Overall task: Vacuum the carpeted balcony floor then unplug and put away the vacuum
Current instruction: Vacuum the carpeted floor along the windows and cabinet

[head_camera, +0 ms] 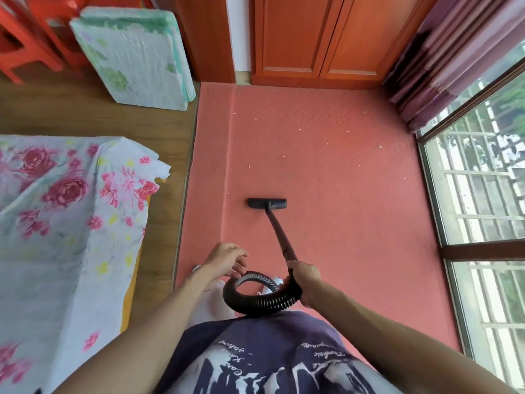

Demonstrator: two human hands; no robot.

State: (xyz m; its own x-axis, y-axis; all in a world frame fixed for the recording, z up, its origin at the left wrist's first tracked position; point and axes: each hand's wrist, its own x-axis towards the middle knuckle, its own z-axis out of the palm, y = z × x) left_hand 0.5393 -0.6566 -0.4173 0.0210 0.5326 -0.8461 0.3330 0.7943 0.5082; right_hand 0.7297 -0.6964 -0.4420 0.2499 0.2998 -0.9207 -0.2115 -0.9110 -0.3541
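A black vacuum floor head (267, 203) lies flat on the salmon-pink carpet (341, 172), ahead of me. Its dark wand (279, 234) slants back to my right hand (305, 275), which grips the wand's near end where the ribbed black hose (257, 301) begins. The hose curls in a loop in front of my waist. My left hand (225, 258) hovers just above the loop's left side with loosely curled fingers; whether it touches the hose is unclear. Small pale bits of debris (380, 147) dot the far carpet. The vacuum body and plug are out of sight.
A bed with a rose-print sheet (65, 211) fills the left, on wood flooring. A folded floral quilt (133, 55) leans at the back left. Orange-brown cabinet doors (318, 38) close the far end. Purple curtains (443, 66) and a barred window (480, 209) line the right.
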